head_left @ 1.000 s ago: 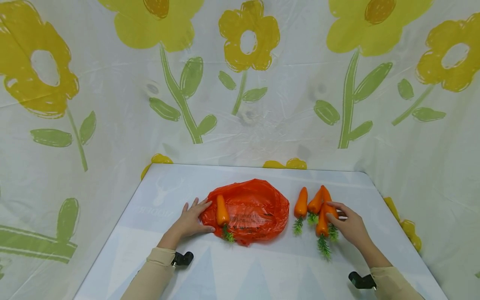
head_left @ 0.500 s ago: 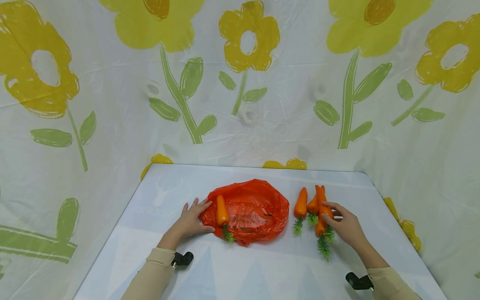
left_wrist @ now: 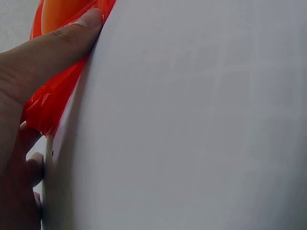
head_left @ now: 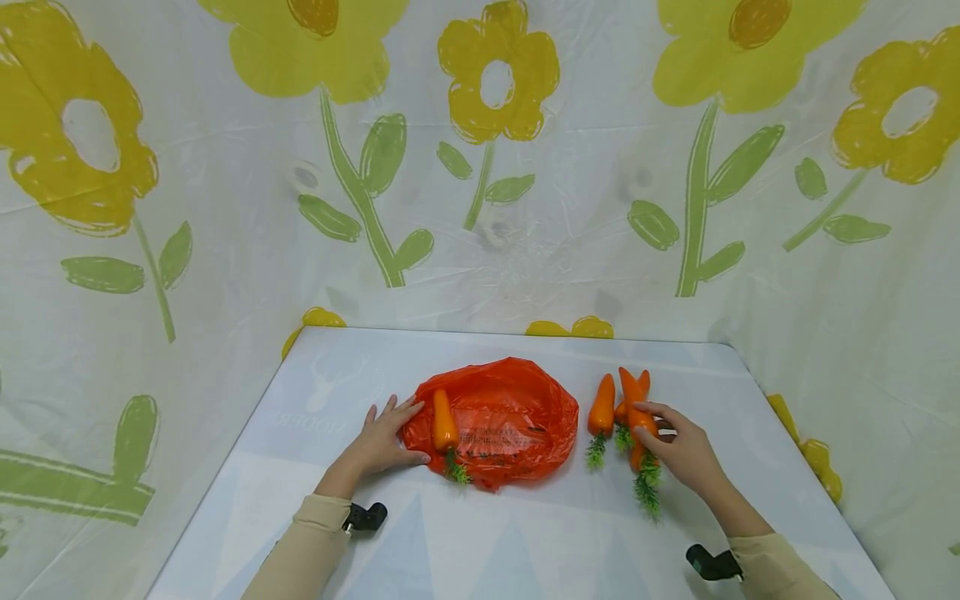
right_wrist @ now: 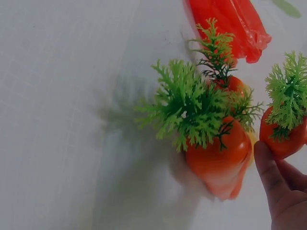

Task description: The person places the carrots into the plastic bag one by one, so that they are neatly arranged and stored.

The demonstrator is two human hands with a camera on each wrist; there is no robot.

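My right hand (head_left: 684, 450) pinches an orange toy carrot (head_left: 632, 390) between thumb and fingertips. In the right wrist view this held carrot (right_wrist: 283, 136), with its green leafy top, hangs over the table, apart from the other carrots (right_wrist: 218, 160). My left hand (head_left: 381, 442) lies spread at the left rim of a red plastic bag (head_left: 510, 417), its thumb (left_wrist: 72, 40) along the bag's edge. Inside the open bag, near its left side, lies one carrot (head_left: 444, 425), leaves toward me.
Another carrot (head_left: 602, 408) lies right of the bag, beside the cluster partly hidden by the held carrot. The white table (head_left: 480, 542) ends at a flower-printed curtain (head_left: 570, 208) at the back and sides.
My right hand has moved left with the pinched carrot, which now overlaps the cluster more. The left hand, the bag and the carrot inside it have stayed in place.
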